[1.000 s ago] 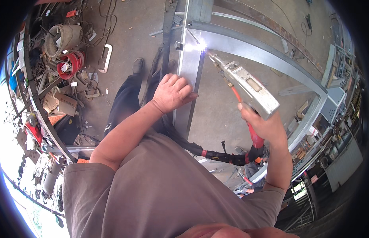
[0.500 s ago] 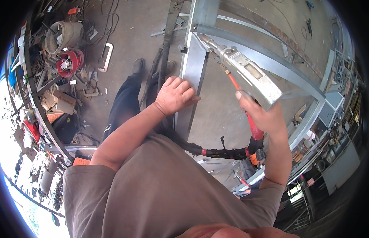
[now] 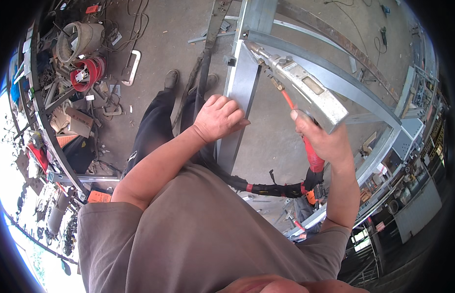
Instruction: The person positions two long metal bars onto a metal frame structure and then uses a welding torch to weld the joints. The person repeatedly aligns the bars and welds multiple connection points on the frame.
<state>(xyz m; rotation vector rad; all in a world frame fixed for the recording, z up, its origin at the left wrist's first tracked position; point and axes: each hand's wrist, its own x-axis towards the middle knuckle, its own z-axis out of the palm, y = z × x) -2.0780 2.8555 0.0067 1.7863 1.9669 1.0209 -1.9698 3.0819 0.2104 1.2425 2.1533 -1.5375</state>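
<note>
A silver handheld welding gun (image 3: 313, 89) is in my right hand (image 3: 321, 139), with the fingers wrapped round its grip. Its nozzle (image 3: 256, 48) points at the corner joint of a grey metal frame (image 3: 243, 80), close to the surface; whether it touches, I cannot tell. An orange hose (image 3: 288, 99) runs beneath the gun's body. From the red-wrapped lower part a thick black cable (image 3: 274, 189) loops back toward my waist. My left hand (image 3: 220, 117) lies on the frame's near bar, fingers curled closed. What is inside those fingers, if anything, is hidden.
At the left, a pale bucket (image 3: 83, 41) and a red bucket (image 3: 89, 73) stand among metal scraps. A white C-shaped clamp (image 3: 134, 67) lies on the floor. Frame bars extend to the right, and a grinder-like tool (image 3: 383, 36) lies far off.
My hands and the welding gun hold nearly the same pose. The frame and floor have shifted slightly rightward in the view, so the nozzle sits a little differently against the corner.
</note>
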